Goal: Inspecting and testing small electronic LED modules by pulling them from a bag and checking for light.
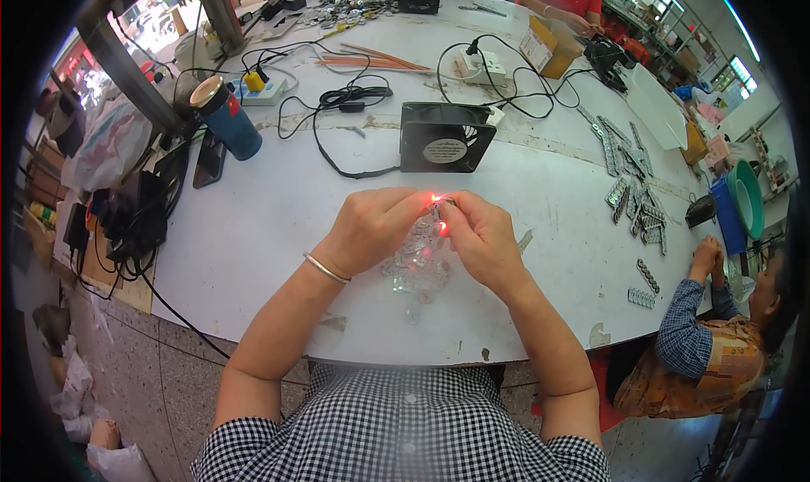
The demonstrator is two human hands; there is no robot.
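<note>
White table, lit part – btwn both hands' fingers

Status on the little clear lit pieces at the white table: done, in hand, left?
Done: cannot tell; no separate finished batch shows near the hands. In hand: left hand and right hand pinch one small piece glowing red between their fingertips. Left: a loose heap of clear pieces lies on the white table below the hands.
</note>
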